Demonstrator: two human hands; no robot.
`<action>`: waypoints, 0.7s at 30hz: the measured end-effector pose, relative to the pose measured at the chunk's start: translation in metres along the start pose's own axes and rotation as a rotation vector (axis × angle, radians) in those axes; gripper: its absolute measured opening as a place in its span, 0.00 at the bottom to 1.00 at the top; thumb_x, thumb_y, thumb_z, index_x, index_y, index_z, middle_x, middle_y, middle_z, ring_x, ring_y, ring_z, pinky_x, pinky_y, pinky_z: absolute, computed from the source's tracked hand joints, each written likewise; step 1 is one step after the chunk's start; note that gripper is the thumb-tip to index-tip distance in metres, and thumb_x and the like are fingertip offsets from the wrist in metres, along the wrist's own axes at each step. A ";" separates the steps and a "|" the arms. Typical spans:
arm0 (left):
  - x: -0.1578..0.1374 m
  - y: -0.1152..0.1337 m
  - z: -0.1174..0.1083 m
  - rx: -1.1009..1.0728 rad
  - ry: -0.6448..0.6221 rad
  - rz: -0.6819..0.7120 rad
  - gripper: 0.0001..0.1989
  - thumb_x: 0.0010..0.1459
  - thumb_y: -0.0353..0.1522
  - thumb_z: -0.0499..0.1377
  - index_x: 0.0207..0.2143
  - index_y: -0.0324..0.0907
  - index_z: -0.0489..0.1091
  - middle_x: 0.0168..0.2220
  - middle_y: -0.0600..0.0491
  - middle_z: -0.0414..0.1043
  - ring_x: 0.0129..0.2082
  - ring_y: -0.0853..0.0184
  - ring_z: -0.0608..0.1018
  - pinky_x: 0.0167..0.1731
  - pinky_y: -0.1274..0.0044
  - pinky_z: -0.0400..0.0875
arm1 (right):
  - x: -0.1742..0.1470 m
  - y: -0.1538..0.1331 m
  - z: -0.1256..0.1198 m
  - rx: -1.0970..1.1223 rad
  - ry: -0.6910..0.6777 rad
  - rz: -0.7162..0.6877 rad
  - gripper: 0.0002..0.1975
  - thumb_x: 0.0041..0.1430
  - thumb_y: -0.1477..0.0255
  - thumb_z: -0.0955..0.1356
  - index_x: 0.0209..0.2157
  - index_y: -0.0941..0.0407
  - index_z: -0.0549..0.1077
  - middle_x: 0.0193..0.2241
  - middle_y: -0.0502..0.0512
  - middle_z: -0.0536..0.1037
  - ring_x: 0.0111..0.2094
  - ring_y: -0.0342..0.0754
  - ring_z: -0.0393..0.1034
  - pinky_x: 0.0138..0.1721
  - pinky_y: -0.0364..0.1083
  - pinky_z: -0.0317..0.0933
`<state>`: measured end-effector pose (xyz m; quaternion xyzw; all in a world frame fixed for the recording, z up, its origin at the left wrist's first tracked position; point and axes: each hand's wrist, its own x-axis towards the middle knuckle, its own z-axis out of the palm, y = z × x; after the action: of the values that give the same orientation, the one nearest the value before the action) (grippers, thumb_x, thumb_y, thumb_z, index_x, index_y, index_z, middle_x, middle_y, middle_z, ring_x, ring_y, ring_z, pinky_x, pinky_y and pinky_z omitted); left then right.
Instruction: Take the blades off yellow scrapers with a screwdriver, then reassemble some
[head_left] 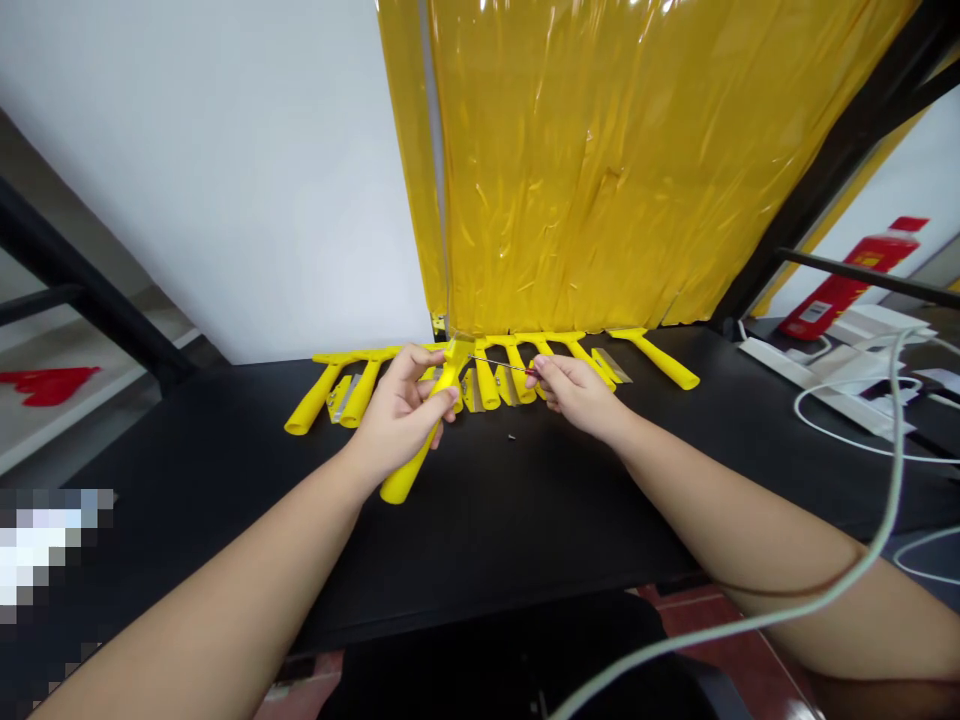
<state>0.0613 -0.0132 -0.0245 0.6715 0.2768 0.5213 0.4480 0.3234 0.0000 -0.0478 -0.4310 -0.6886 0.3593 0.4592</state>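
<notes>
My left hand [409,405] is closed around a yellow scraper [411,470], its hollow handle end tilted down toward me. Between the fingers of my right hand [574,390] is a screwdriver [499,364] with a thin metal shaft and a dark red handle. The shaft points left, and its tip meets the head of the held scraper. Behind my hands lies a row of several more yellow scrapers [664,362], with loose yellow pieces and metal blades [616,366] among them. A small screw [511,436] rests on the black table between my hands.
The black tabletop [480,540] ends against a white panel [285,180] and a yellow plastic sheet [600,180]. Right, a red bottle [851,275] lies tilted near white parts. A white cable [896,440] loops over my right forearm. Black metal bars [75,270] stand at both sides.
</notes>
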 end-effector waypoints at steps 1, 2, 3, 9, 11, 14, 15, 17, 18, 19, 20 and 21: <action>-0.001 0.000 0.001 -0.002 0.000 -0.008 0.17 0.60 0.31 0.65 0.44 0.47 0.58 0.42 0.56 0.64 0.24 0.74 0.77 0.09 0.85 0.69 | 0.001 -0.002 0.000 0.009 0.013 -0.013 0.21 0.70 0.49 0.63 0.39 0.53 0.70 0.22 0.43 0.59 0.21 0.43 0.55 0.24 0.45 0.53; -0.001 0.000 0.001 -0.003 0.006 -0.017 0.18 0.60 0.30 0.65 0.44 0.47 0.58 0.41 0.56 0.64 0.24 0.74 0.76 0.09 0.85 0.69 | 0.003 -0.006 -0.001 0.014 0.020 -0.034 0.18 0.69 0.51 0.65 0.41 0.53 0.69 0.22 0.43 0.59 0.22 0.43 0.55 0.25 0.44 0.53; -0.001 -0.001 0.001 -0.004 0.018 -0.023 0.18 0.60 0.30 0.65 0.44 0.47 0.57 0.40 0.57 0.64 0.24 0.74 0.76 0.09 0.86 0.69 | 0.005 -0.009 -0.003 0.011 0.014 -0.058 0.16 0.68 0.54 0.68 0.42 0.52 0.67 0.23 0.42 0.60 0.22 0.43 0.55 0.25 0.44 0.53; 0.000 0.004 0.001 -0.022 0.075 -0.032 0.18 0.60 0.31 0.65 0.42 0.47 0.55 0.43 0.57 0.67 0.22 0.76 0.76 0.09 0.86 0.69 | 0.022 -0.026 -0.013 -0.235 0.002 -0.077 0.14 0.66 0.58 0.69 0.35 0.54 0.70 0.26 0.47 0.69 0.26 0.45 0.60 0.28 0.45 0.53; -0.001 0.006 0.003 -0.036 0.064 -0.049 0.18 0.61 0.31 0.65 0.42 0.47 0.55 0.42 0.57 0.67 0.22 0.77 0.75 0.09 0.86 0.69 | 0.022 -0.025 -0.012 -0.314 0.040 -0.041 0.19 0.70 0.55 0.65 0.30 0.54 0.72 0.24 0.49 0.69 0.27 0.46 0.62 0.30 0.47 0.54; -0.005 0.007 0.010 -0.058 0.046 -0.072 0.18 0.61 0.30 0.65 0.43 0.47 0.56 0.44 0.55 0.68 0.23 0.76 0.77 0.10 0.86 0.69 | 0.012 -0.018 -0.011 -0.298 0.044 -0.032 0.19 0.72 0.56 0.62 0.32 0.54 0.72 0.23 0.49 0.68 0.27 0.47 0.63 0.31 0.47 0.56; -0.006 0.006 0.012 -0.063 0.048 -0.071 0.18 0.60 0.30 0.65 0.42 0.48 0.56 0.45 0.55 0.68 0.23 0.76 0.77 0.10 0.86 0.69 | 0.008 -0.016 -0.011 -0.265 0.026 -0.048 0.15 0.71 0.57 0.64 0.36 0.53 0.71 0.24 0.47 0.67 0.26 0.46 0.62 0.30 0.47 0.56; -0.007 0.003 0.017 -0.071 0.055 -0.072 0.18 0.60 0.30 0.66 0.42 0.48 0.57 0.44 0.56 0.68 0.24 0.75 0.78 0.10 0.86 0.69 | 0.001 -0.012 -0.014 -0.215 -0.022 -0.098 0.10 0.69 0.61 0.68 0.41 0.51 0.66 0.24 0.44 0.65 0.25 0.45 0.59 0.29 0.46 0.55; -0.008 0.002 0.019 -0.073 0.064 -0.071 0.18 0.60 0.30 0.66 0.42 0.48 0.57 0.44 0.56 0.68 0.24 0.75 0.77 0.10 0.85 0.69 | -0.001 -0.010 -0.016 -0.210 -0.036 -0.116 0.10 0.68 0.62 0.69 0.42 0.51 0.65 0.24 0.44 0.65 0.25 0.45 0.58 0.28 0.45 0.55; -0.008 0.000 0.021 -0.076 0.074 -0.069 0.18 0.60 0.29 0.66 0.42 0.48 0.57 0.43 0.57 0.68 0.24 0.75 0.77 0.10 0.85 0.69 | -0.002 -0.009 -0.018 -0.219 -0.031 -0.125 0.10 0.68 0.63 0.69 0.41 0.51 0.65 0.25 0.45 0.66 0.25 0.45 0.58 0.28 0.45 0.55; -0.009 -0.002 0.024 -0.077 0.082 -0.066 0.18 0.60 0.29 0.66 0.42 0.49 0.57 0.43 0.57 0.68 0.23 0.75 0.77 0.10 0.85 0.70 | -0.001 -0.009 -0.020 -0.238 -0.011 -0.125 0.10 0.67 0.63 0.69 0.40 0.51 0.65 0.26 0.46 0.68 0.26 0.45 0.60 0.29 0.46 0.55; -0.009 -0.003 0.026 -0.077 0.093 -0.056 0.18 0.60 0.29 0.66 0.42 0.49 0.56 0.42 0.57 0.68 0.23 0.75 0.76 0.10 0.85 0.70 | 0.000 -0.008 -0.022 -0.260 0.020 -0.116 0.09 0.67 0.62 0.69 0.40 0.52 0.67 0.28 0.48 0.70 0.27 0.45 0.62 0.29 0.46 0.56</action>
<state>0.0831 -0.0274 -0.0327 0.6207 0.2957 0.5495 0.4748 0.3419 -0.0013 -0.0334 -0.4498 -0.7485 0.2358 0.4263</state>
